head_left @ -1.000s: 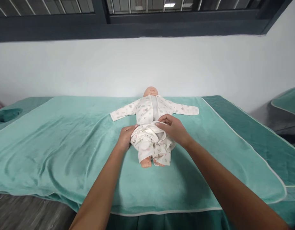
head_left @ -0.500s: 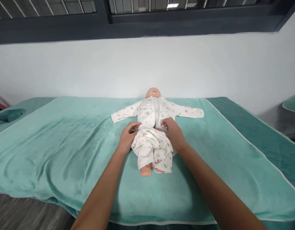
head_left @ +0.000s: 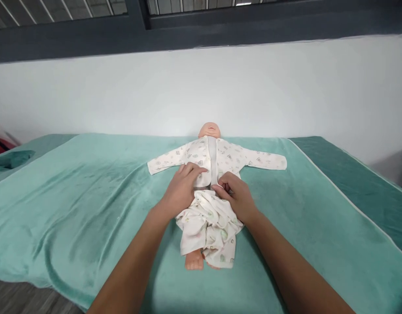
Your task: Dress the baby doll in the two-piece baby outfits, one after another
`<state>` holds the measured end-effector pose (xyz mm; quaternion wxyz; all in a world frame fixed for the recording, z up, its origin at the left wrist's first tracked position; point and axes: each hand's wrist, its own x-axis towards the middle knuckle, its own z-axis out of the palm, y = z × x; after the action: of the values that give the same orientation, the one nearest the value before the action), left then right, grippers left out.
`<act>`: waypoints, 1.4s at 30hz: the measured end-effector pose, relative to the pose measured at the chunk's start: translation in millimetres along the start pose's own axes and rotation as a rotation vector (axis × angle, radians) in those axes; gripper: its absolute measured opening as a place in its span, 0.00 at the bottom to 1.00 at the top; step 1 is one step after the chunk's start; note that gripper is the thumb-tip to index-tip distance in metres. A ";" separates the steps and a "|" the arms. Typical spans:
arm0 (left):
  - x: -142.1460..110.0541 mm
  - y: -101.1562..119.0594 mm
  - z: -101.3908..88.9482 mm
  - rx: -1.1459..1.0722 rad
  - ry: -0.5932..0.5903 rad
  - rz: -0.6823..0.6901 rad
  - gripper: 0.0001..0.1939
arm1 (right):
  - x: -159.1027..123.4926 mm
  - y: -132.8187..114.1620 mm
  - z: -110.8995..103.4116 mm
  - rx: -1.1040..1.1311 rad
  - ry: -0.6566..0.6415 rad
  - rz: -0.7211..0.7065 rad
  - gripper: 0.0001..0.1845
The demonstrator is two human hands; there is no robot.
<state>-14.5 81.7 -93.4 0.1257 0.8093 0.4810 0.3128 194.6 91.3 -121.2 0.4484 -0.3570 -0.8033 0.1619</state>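
The doll (head_left: pixel 210 129) lies face-up on the blanket (head_left: pixel 90 192), head far and feet near, so its middle is within reach from both sides. Its shirt (head_left: pixel 197 153) is open in front, sleeves spread left and right. The left hand's (head_left: pixel 182 190) fingers lie extended over the left panel, perhaps steadying it; the right hand's (head_left: pixel 237 196) narrowed fingers pinch the right panel's hem, above bunched trousers (head_left: pixel 211 213).

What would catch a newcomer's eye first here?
Probably the baby doll, lying face up mid-view on a teal blanket, the sleeves of its open printed jacket spread wide. Next come the person's left hand and right hand at the jacket's lower front, with bunched printed trousers around the doll's legs below.
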 end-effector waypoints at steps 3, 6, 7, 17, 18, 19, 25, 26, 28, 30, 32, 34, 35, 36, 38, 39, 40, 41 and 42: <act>12.2 5.1 7.7 0.186 0.006 0.010 0.19 | 2.4 0.1 0.4 0.000 -0.004 -0.039 0.14; 17.1 1.7 20.0 0.227 0.146 0.004 0.12 | 4.2 1.4 1.5 -0.020 -0.002 -0.055 0.10; 16.6 -0.2 23.6 0.205 0.199 0.001 0.10 | 4.4 1.8 2.0 -0.029 0.021 -0.050 0.08; 0.8 -50.9 31.5 -0.694 0.951 -0.553 0.10 | 0.7 10.5 -2.2 0.180 0.445 0.435 0.11; 0.7 -58.9 30.6 -0.769 1.010 -0.580 0.12 | 0.2 14.6 -5.8 0.222 0.528 0.494 0.12; 0.2 -66.3 29.4 -0.830 1.049 -0.611 0.13 | -0.4 19.7 -10.5 0.256 0.614 0.540 0.13; -13.1 -91.3 19.7 -0.913 1.106 -0.673 0.16 | -12.5 58.2 -58.9 0.305 0.982 0.749 0.14; -15.6 -93.4 18.4 -0.906 1.108 -0.665 0.16 | -16.2 62.8 -68.2 0.269 0.972 0.804 0.13; -19.6 -96.7 17.2 -0.889 1.105 -0.669 0.16 | -24.6 68.4 -84.4 0.137 0.864 0.920 0.11; -22.2 -99.4 18.0 -0.841 1.093 -0.685 0.15 | -32.7 69.9 -95.1 -0.065 0.684 0.974 0.09; -24.0 -101.1 20.0 -0.753 1.063 -0.697 0.13 | -39.0 69.3 -99.3 -0.255 0.559 0.946 0.09; -25.6 -101.2 21.9 -0.639 1.022 -0.710 0.11 | -42.6 68.2 -98.3 -0.377 0.542 0.886 0.08; -26.4 -100.2 22.5 -0.575 1.012 -0.712 0.10 | -43.4 67.8 -96.5 -0.423 0.557 0.851 0.07; -27.2 -98.5 22.6 -0.489 1.015 -0.700 0.09 | -43.6 67.3 -94.3 -0.465 0.568 0.805 0.07; -28.5 -92.1 22.3 -0.265 1.034 -0.617 0.11 | -42.8 65.8 -89.0 -0.524 0.565 0.663 0.08; -28.8 -87.7 22.1 -0.147 1.030 -0.542 0.11 | -42.1 64.7 -86.3 -0.522 0.550 0.575 0.07; -28.8 -82.7 22.0 -0.042 1.001 -0.454 0.10 | -41.4 63.2 -83.6 -0.495 0.526 0.492 0.06; -28.6 -77.6 22.2 0.026 0.945 -0.364 0.09 | -40.7 61.5 -80.9 -0.450 0.495 0.419 0.05; -28.1 -72.6 22.7 0.041 0.860 -0.287 0.07 | -40.2 59.5 -78.4 -0.396 0.460 0.359 0.04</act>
<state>-60.7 96.5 -158.4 -0.0594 0.5333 0.6028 0.5905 299.4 98.9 -137.3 0.5042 -0.5997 -0.6214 -0.0057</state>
